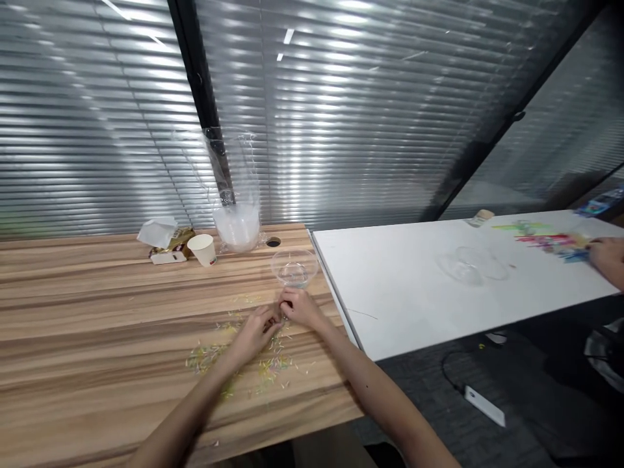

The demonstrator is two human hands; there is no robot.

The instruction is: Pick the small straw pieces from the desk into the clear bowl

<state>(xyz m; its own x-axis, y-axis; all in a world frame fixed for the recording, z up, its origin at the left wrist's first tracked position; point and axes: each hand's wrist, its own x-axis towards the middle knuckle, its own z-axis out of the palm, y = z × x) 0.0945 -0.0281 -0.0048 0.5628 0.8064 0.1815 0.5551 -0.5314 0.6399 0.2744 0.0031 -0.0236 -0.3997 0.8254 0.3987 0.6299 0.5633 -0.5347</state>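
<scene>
My left hand [254,330] is low over the wooden table, its fingers drawn together in a pinch. Close against it, my right hand [301,307] has its fingers curled, with the thumb and forefinger nearly meeting those of the left. Whatever lies between the fingertips is too small to make out. Scattered around and beneath both hands are many tiny coloured tube-like pieces [207,356], mostly yellow, green and pink. Just beyond my right hand stands a clear plastic bowl [295,270], with something faint at its bottom.
Behind lie a tissue pack [168,242], a paper cup [202,249] and a bag of stacked plastic bowls [238,226]. On the adjoining white table [390,279] are clear bowls [470,266] and coloured strips [550,242], near another person's hand [607,260]. A power strip [484,405] lies on the floor.
</scene>
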